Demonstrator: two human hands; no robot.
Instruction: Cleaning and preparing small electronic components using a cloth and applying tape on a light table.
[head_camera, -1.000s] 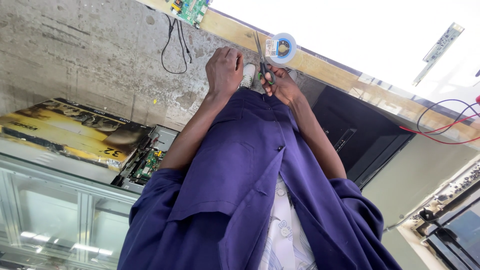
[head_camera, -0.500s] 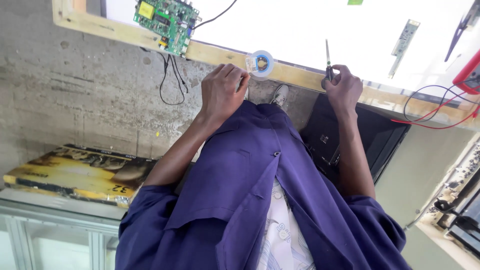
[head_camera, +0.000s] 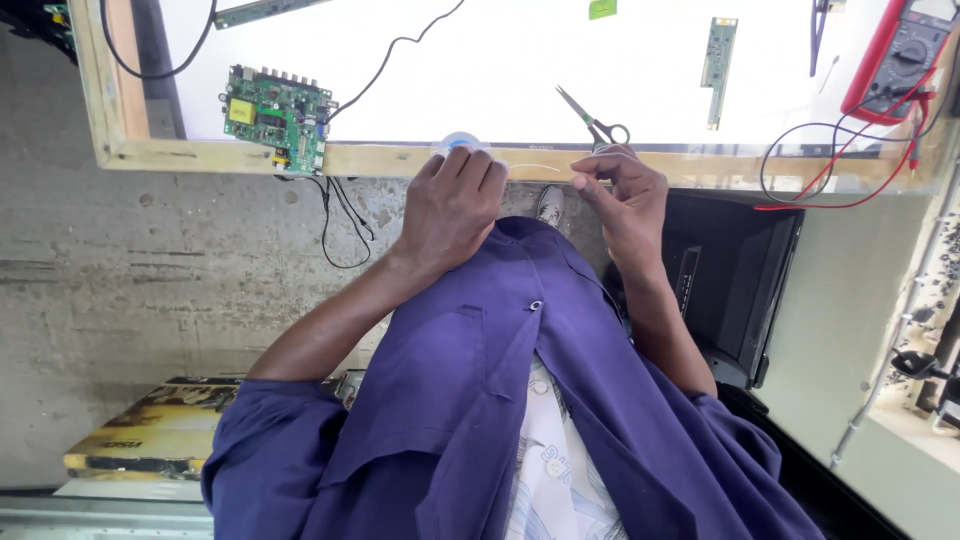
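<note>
Pinching the free end of a thin pale strand (head_camera: 540, 167), the right hand (head_camera: 625, 195) is closing its thumb and forefinger on it just below the wooden table edge (head_camera: 400, 160). The strand is running level to the left hand (head_camera: 455, 205), whose fingers are curling shut over a small round white and blue spool (head_camera: 462, 143), of which only the top rim is showing above the knuckles. Both hands are hovering at the table edge, near each other but apart, with the strand stretching between them. Small grey-handled scissors (head_camera: 595, 120) are lying on the white tabletop (head_camera: 500, 60) just above the right hand, untouched. A green circuit board (head_camera: 277, 115) with black wires is sitting at the edge to the left. A narrow green strip board (head_camera: 718, 55) and a red multimeter (head_camera: 900, 55) with red and black leads are lying to the right. Blue sleeves are covering both upper arms.
</note>
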